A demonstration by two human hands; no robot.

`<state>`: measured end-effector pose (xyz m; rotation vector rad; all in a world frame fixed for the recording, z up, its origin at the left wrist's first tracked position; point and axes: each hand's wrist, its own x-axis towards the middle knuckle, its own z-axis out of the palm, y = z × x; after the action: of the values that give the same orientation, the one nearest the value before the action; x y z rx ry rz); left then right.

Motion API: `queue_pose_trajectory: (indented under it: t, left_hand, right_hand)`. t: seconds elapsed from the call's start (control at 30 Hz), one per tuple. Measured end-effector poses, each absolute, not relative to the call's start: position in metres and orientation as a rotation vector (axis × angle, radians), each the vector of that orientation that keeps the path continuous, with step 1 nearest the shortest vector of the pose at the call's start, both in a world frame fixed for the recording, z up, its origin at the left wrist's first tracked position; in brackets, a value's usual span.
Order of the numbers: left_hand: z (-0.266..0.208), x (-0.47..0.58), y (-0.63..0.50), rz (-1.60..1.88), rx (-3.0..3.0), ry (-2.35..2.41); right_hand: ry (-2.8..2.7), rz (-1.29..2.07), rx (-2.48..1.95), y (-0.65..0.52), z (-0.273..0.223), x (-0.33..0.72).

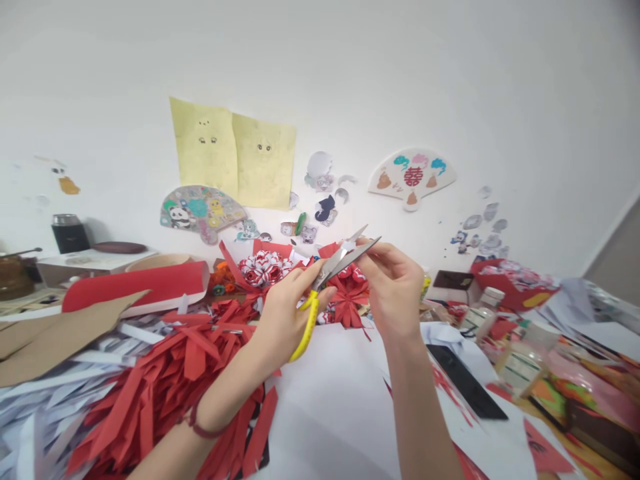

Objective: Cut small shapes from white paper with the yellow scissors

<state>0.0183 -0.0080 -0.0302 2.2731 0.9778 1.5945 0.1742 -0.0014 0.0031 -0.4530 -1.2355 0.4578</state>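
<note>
My left hand [289, 307] grips scissors [333, 265] by their yellow handle, raised above the table with the blades parted and pointing up to the right. Between the blades shows a small whitish piece [347, 247], too small to name. My right hand [395, 283] is closed in a pinch right by the blade tips, and what its fingers hold is hidden. Behind and below the hands are a red paper flower [349, 300] and a red-and-white paper flower [265, 268].
Red paper strips [165, 380] heap up on the left beside white strips [50, 407] and brown cardboard [65, 333]. A white sheet [330, 407] lies in front. To the right are a black phone [467, 381] and glass bottles [483, 312]. A red paper roll [135, 287] lies behind.
</note>
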Motion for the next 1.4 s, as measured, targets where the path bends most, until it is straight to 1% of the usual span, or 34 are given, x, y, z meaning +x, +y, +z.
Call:
queue_pose_trajectory:
  t: [0.43,1.4]
  left_hand:
    - [-0.0339,0.0204,-0.0085,1.657,2.202,0.950]
    - [-0.0304,0.0220,-0.0144,1.653,2.227,0.972]
  right_hand:
    - [-1.201,0.425,-0.428,-0.0024,0.0001,0.1682]
    - [-1.181,0.406,-0.433,-0.0046,0.0008,0.1637]
